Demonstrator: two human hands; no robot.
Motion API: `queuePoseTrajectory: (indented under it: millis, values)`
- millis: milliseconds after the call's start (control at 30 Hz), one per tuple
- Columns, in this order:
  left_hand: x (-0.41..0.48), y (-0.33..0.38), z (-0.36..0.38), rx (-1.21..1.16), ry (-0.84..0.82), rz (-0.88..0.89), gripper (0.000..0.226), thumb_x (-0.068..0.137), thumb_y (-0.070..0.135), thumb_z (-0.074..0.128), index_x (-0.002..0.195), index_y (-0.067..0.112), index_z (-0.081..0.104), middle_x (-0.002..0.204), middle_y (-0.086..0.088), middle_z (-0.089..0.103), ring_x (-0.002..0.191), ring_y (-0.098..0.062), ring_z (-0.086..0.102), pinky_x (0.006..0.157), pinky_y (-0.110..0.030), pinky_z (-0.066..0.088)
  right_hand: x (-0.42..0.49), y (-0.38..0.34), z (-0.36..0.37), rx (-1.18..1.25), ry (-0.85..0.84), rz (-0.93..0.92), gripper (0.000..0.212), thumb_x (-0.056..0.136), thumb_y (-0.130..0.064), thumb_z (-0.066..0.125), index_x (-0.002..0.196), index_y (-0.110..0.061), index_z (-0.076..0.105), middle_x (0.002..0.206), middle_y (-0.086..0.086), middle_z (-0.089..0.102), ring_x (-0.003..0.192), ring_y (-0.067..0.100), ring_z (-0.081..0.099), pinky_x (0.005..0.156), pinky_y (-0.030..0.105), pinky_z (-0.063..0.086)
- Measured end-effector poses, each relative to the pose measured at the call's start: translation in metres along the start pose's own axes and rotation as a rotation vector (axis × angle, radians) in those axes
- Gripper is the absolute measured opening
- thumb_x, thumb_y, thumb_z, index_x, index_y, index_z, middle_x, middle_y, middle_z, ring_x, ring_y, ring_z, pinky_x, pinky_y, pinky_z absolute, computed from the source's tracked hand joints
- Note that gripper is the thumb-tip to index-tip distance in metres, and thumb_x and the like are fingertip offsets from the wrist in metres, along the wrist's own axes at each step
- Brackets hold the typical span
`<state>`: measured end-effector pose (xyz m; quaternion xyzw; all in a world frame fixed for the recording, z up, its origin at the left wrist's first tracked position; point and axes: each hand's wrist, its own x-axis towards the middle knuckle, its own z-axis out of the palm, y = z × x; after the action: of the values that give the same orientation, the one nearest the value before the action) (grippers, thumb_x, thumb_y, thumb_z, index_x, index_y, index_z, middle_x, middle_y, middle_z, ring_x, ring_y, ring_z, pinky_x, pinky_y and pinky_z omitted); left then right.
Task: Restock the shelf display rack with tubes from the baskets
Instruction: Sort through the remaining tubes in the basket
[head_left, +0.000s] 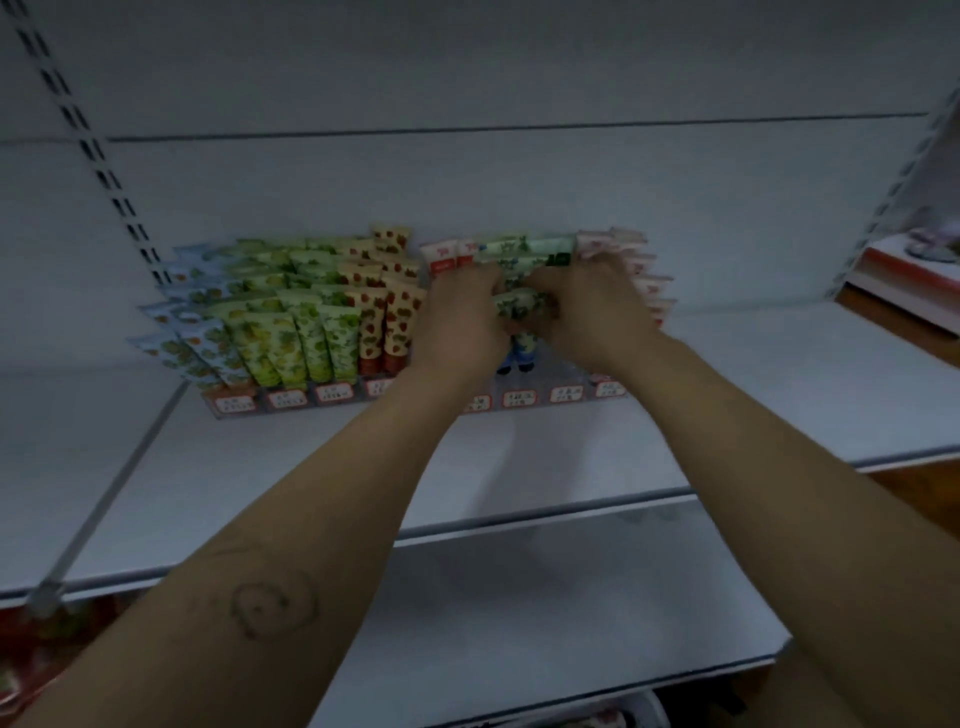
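A clear tiered display rack (291, 402) stands on the white shelf, packed on its left half with several upright green, blue and strawberry-print tubes (291, 332). Both hands reach into the rack's right half. My left hand (460, 322) and my right hand (597, 306) are curled around a green-patterned tube (519, 304) held between them, above a row of similar green tubes (524, 254). A blue-capped tube (519, 353) shows below the hands. Red-and-white tubes (447, 257) and pink tubes (644, 265) flank the hands. The baskets are out of view.
The white shelf (753, 395) stretches bare to the right of the rack, with a second shelf (519, 623) below it. A slotted upright (88, 140) runs at the left. A red-and-white box (904, 275) sits at the far right. Red packaging (31, 654) shows at bottom left.
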<state>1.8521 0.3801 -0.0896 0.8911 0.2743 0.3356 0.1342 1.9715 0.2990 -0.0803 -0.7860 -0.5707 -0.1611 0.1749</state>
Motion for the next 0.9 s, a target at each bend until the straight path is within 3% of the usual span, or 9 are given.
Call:
queuePoseTrajectory:
  millis: [100, 167, 233, 367, 500, 633, 733, 800, 900]
  values:
    - [0.0, 0.003, -0.009, 0.014, -0.097, -0.038, 0.009, 0.082, 0.008, 0.064, 0.089, 0.009, 0.059, 0.082, -0.003, 0.06, 0.079, -0.024, 0.058, 0.055, -0.032, 0.043, -0.016, -0.007, -0.002, -0.083, -0.041, 0.009, 0.058, 0.08, -0.04, 0.067, 0.133, -0.022, 0.051, 0.128, 0.011, 0.059, 0.125, 0.031, 0.045, 0.116, 0.047, 0.011]
    - [-0.009, 0.003, -0.017, 0.017, -0.137, -0.032, 0.033, 0.081, 0.017, 0.069, 0.113, 0.013, 0.061, 0.104, -0.007, 0.066, 0.093, -0.026, 0.061, 0.07, -0.038, 0.053, -0.032, -0.012, -0.007, -0.096, 0.012, -0.002, 0.074, 0.075, -0.041, 0.072, 0.141, -0.021, 0.043, 0.135, 0.013, 0.052, 0.131, 0.032, 0.039, 0.117, 0.054, 0.002]
    - [-0.029, 0.002, -0.025, 0.02, -0.106, -0.018, 0.051, 0.079, 0.017, 0.07, 0.127, 0.013, 0.053, 0.12, -0.012, 0.058, 0.104, -0.029, 0.057, 0.078, -0.041, 0.052, -0.046, -0.012, -0.017, -0.07, 0.102, -0.021, 0.08, 0.07, -0.039, 0.076, 0.14, -0.018, 0.045, 0.136, 0.014, 0.05, 0.131, 0.033, 0.04, 0.115, 0.056, 0.001]
    - [-0.075, 0.001, -0.041, 0.207, -0.083, -0.003, 0.052, 0.082, 0.024, 0.07, 0.128, 0.013, 0.05, 0.126, -0.01, 0.052, 0.112, -0.032, 0.048, 0.082, -0.041, 0.047, -0.067, -0.009, -0.035, -0.057, 0.183, -0.068, 0.075, 0.068, -0.042, 0.073, 0.134, -0.012, 0.052, 0.128, 0.014, 0.057, 0.121, 0.034, 0.049, 0.113, 0.051, 0.018]
    - [-0.118, 0.01, -0.047, 0.221, -0.137, 0.086, 0.045, 0.086, 0.035, 0.066, 0.125, 0.018, 0.054, 0.122, -0.004, 0.056, 0.116, -0.027, 0.046, 0.09, -0.039, 0.042, -0.101, -0.023, -0.037, -0.057, 0.12, -0.155, 0.068, 0.07, -0.04, 0.078, 0.127, -0.01, 0.057, 0.115, 0.013, 0.063, 0.106, 0.035, 0.057, 0.094, 0.044, 0.039]
    - [-0.167, 0.014, -0.027, 0.097, -0.141, 0.146, 0.038, 0.08, 0.03, 0.072, 0.113, 0.014, 0.063, 0.107, -0.006, 0.064, 0.101, -0.03, 0.056, 0.078, -0.038, 0.046, -0.154, -0.04, -0.023, -0.046, 0.029, -0.242, 0.062, 0.072, -0.044, 0.076, 0.123, -0.011, 0.061, 0.11, 0.01, 0.066, 0.098, 0.032, 0.062, 0.086, 0.041, 0.047]
    - [-0.21, 0.011, 0.005, 0.057, -0.187, 0.176, 0.033, 0.082, 0.033, 0.07, 0.108, 0.015, 0.064, 0.101, -0.004, 0.064, 0.094, -0.027, 0.058, 0.071, -0.036, 0.049, -0.202, -0.047, -0.009, 0.008, -0.233, -0.151, 0.061, 0.079, -0.047, 0.07, 0.13, -0.019, 0.054, 0.12, 0.002, 0.061, 0.105, 0.023, 0.059, 0.086, 0.029, 0.042]
    - [-0.241, 0.01, 0.027, 0.02, -0.275, 0.134, 0.033, 0.087, 0.035, 0.064, 0.115, 0.018, 0.062, 0.109, -0.002, 0.063, 0.103, -0.024, 0.056, 0.077, -0.035, 0.048, -0.232, -0.043, 0.006, 0.008, -0.444, -0.039, 0.065, 0.084, -0.054, 0.062, 0.139, -0.026, 0.043, 0.135, -0.004, 0.051, 0.116, 0.016, 0.052, 0.091, 0.024, 0.038]
    - [-0.283, 0.0, 0.062, 0.044, -0.527, 0.033, 0.038, 0.094, 0.039, 0.054, 0.128, 0.023, 0.052, 0.126, 0.002, 0.054, 0.117, -0.019, 0.048, 0.09, -0.033, 0.042, -0.271, -0.033, 0.038, -0.042, -0.744, 0.056, 0.074, 0.085, -0.057, 0.059, 0.146, -0.026, 0.031, 0.147, -0.002, 0.039, 0.13, 0.017, 0.041, 0.104, 0.03, 0.036]
